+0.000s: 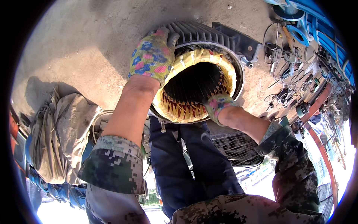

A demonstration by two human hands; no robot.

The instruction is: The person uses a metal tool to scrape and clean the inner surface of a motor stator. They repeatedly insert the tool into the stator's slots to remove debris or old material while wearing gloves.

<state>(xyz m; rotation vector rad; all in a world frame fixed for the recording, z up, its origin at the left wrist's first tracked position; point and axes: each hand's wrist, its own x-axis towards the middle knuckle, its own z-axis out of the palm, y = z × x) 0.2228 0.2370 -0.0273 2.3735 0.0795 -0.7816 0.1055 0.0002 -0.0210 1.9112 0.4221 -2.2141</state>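
Observation:
A finned grey motor housing (197, 31) sits upright on the dusty ground, its open end facing me. Inside it a ring of yellow and red copper windings (173, 108) surrounds a dark bore (190, 78). My left hand (151, 56), in a floral knit glove, grips the housing's upper left rim with fingers curled over it. My right hand (220, 106), gloved alike, reaches to the lower right of the windings; its fingertips are hidden in shadow at the bore's edge. A bolt (163, 127) sticks out below the housing.
A crumpled tan cloth (59, 138) lies at left. Cables and tools (283, 67) are scattered at right beside blue metal pieces (298, 31) and a reddish metal strip (317, 104). A dark mesh piece (235, 149) lies beyond my legs (167, 156). Bare ground (85, 37) stretches at upper left.

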